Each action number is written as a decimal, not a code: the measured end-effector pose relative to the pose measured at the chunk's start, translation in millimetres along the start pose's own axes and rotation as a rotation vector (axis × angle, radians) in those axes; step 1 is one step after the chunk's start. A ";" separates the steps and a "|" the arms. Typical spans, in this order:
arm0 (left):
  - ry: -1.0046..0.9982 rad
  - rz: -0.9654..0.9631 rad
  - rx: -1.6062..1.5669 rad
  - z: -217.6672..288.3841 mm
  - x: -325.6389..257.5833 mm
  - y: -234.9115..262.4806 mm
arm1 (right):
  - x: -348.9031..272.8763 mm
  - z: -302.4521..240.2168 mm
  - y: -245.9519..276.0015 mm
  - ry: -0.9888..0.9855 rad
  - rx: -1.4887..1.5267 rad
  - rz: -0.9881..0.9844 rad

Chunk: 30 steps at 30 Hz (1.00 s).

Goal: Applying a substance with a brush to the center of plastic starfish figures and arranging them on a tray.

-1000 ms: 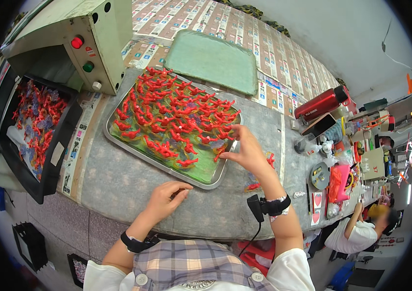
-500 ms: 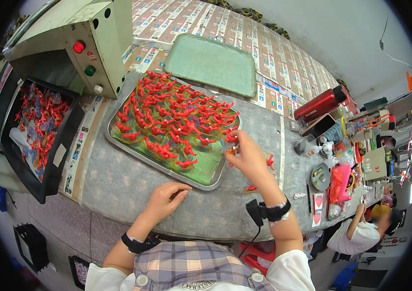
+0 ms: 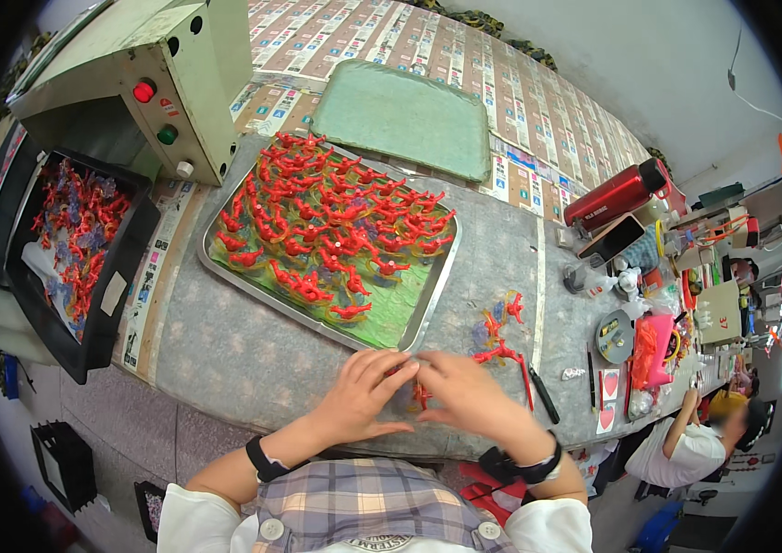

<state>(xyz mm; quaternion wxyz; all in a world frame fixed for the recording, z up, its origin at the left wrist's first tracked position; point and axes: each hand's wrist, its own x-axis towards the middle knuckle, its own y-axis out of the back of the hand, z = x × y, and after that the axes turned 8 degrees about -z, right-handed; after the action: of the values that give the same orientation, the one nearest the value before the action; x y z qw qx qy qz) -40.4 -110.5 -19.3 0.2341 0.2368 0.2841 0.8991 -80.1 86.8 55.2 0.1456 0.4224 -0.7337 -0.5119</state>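
Note:
Both my hands are together over the near table edge, in front of the tray. A small red plastic figure (image 3: 421, 396) is between them, mostly hidden by fingers. My right hand (image 3: 469, 396) is closed around it. My left hand (image 3: 359, 394) has its thumb stretched out apart from its fingers, whose tips meet the right hand's; nothing shows in its palm. Beyond them lies a metal tray (image 3: 285, 324) with green lining, filled with red figures (image 3: 322, 217) that have translucent yellow and blue parts. Loose figures (image 3: 501, 313) lie to the right of the tray.
A black bin (image 3: 128, 267) of jumbled figures stands left, by a box-shaped machine (image 3: 147, 120) with buttons. A green tray (image 3: 400, 120) lies behind. A black pen-like tool (image 3: 544, 396), a red bottle (image 3: 612, 195), a phone (image 3: 612, 237) and clutter line the right. A co-worker (image 3: 686, 442) sits far right.
My right hand has come from the tray's right edge toward me, and the figure there is gone from that spot. My left hand has moved right to meet it.

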 end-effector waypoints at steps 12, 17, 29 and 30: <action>0.027 -0.024 0.154 -2.6 7.4 -21.1 | 121.8 123.0 46.6 -0.220 -0.200 0.234; 0.055 -0.010 0.112 -3.7 5.7 -17.5 | 119.6 129.5 40.3 -0.162 -0.062 0.275; 0.036 0.016 0.081 -3.5 7.7 -16.3 | 28.6 95.8 75.6 -0.214 0.178 0.148; 0.031 0.011 0.079 -3.1 8.1 -17.4 | 19.8 99.9 67.2 -0.234 0.155 0.081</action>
<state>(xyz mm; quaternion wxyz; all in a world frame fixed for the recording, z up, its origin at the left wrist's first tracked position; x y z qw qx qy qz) -43.5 -94.5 -30.0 0.2152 0.2334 0.3214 0.8921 -188.2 142.4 66.4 0.0466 0.3397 -0.7996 -0.4930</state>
